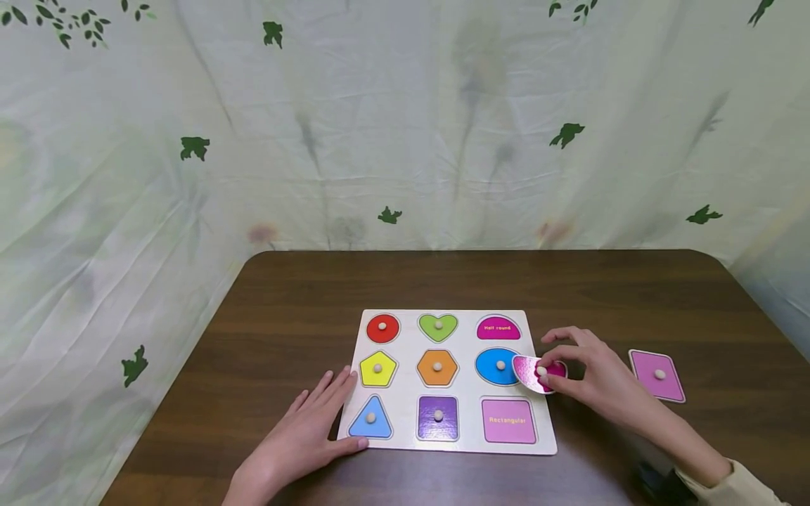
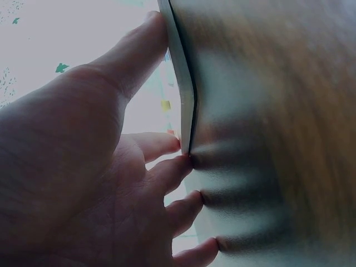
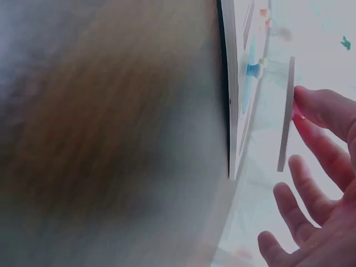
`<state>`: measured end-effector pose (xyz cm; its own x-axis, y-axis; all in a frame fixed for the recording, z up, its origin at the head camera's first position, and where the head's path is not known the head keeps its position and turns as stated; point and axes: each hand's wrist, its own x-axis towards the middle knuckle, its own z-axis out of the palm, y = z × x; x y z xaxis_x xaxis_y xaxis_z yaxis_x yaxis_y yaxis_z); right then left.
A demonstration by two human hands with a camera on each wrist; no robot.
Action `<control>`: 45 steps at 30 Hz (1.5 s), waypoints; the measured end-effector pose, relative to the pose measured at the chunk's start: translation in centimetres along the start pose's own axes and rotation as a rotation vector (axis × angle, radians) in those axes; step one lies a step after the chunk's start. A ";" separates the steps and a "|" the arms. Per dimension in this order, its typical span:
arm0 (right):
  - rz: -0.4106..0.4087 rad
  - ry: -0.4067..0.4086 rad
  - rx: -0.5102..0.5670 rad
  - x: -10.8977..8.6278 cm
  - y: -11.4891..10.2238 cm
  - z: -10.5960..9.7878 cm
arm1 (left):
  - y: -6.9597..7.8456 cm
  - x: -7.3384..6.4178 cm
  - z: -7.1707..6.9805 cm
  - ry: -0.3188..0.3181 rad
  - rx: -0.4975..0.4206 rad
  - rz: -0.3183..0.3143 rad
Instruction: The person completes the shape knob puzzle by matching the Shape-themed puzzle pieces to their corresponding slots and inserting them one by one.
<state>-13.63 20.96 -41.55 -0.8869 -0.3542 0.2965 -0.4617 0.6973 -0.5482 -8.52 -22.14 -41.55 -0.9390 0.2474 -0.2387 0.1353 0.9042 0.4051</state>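
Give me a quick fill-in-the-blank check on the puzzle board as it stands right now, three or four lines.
1. The right hand pinches the magenta half-round piece by its ____.
2. The left hand rests flat at the puzzle board's ____ edge.
3. The board's empty slots are labelled Half round and ____.
4. The loose pink rectangular piece lies on the table, to the ____ of the board.

Missing words: knob; left; Rectangular; right
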 end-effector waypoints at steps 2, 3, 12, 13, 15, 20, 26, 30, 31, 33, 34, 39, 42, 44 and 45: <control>0.017 -0.008 0.010 0.3 -0.1 0.0 | 0.0 0.0 0.0 -0.001 -0.001 0.000; 0.022 -0.011 0.014 0.5 -0.1 0.1 | 0.0 0.1 0.0 -0.003 0.000 0.000; 0.000 0.009 0.060 1.8 -0.2 0.0 | -0.1 0.1 -0.1 0.003 -0.010 0.005; -0.003 0.013 0.062 2.0 -0.2 -0.1 | -0.1 0.1 -0.1 0.002 -0.013 0.005; -0.004 0.014 0.067 2.5 -0.2 -0.1 | -0.1 0.1 -0.1 -0.001 -0.015 0.003; 0.021 -0.009 0.081 3.7 -0.2 0.0 | -0.2 0.0 -0.1 -0.002 -0.023 0.000; 0.040 -0.033 0.097 5.3 0.1 0.2 | -0.1 -0.1 0.0 0.001 -0.019 0.004; 0.038 -0.042 0.096 6.1 0.4 0.4 | 0.0 0.0 0.0 0.002 -0.011 0.005; 0.037 -0.045 0.097 6.3 0.4 0.5 | 0.0 0.0 0.0 0.002 -0.011 0.005; 0.036 -0.050 0.095 6.6 0.6 0.6 | 0.0 0.0 0.0 0.002 -0.014 0.005; 0.034 -0.051 0.095 6.7 0.6 0.7 | 0.0 0.0 0.0 0.001 -0.016 0.005; 0.016 -0.065 0.090 7.5 0.9 1.1 | 0.0 0.0 0.0 -0.003 -0.023 -0.001; -0.003 -0.087 0.079 7.9 1.2 1.2 | 0.0 -0.1 -0.1 -0.003 -0.023 -0.001; -0.027 -0.107 0.077 8.1 1.3 1.2 | -0.1 -0.1 -0.1 -0.001 -0.023 0.000; -0.039 -0.118 0.075 8.3 1.4 1.2 | -0.1 -0.1 0.0 -0.001 -0.022 0.001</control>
<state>-21.61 18.23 -40.80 -0.8615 -0.4544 0.2267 -0.4916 0.6344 -0.5965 -8.49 -22.23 -41.51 -0.9387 0.2482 -0.2391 0.1287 0.8961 0.4248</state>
